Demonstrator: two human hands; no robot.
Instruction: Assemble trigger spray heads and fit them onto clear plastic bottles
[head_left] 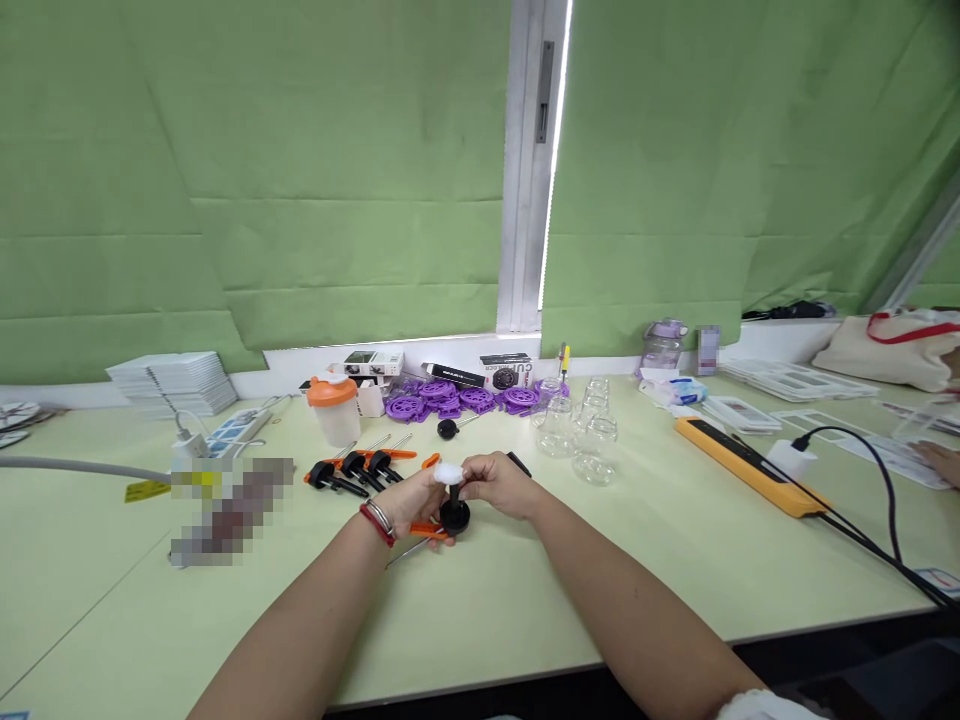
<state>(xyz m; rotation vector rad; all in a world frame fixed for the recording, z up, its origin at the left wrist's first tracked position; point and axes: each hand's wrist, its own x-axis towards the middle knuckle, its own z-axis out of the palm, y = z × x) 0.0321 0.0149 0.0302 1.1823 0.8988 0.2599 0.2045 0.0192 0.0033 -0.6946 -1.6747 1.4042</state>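
Near the table's middle, my left hand (409, 503) is closed around a black round-based part with an upright stem (454, 518). An orange lever (427, 530) and a thin metal rod (407, 554) stick out beside that hand. A white rounded piece (449, 473) sits at the top of the black stem. My right hand (499, 483) pinches at this white piece from the right; its fingertips partly hide the contact. Left of my hands lie several similar black and orange parts with metal rods (354, 467). Farther back is a small black round part (447, 429).
Purple plastic parts (439, 400) and small boxes (502, 372) line the back. Clear glass-like vessels (596, 465) stand to the right. An orange-lidded cup (334, 415) is at left. A yellow power strip (750, 465) with cables lies right, near another person's hand (939, 462).
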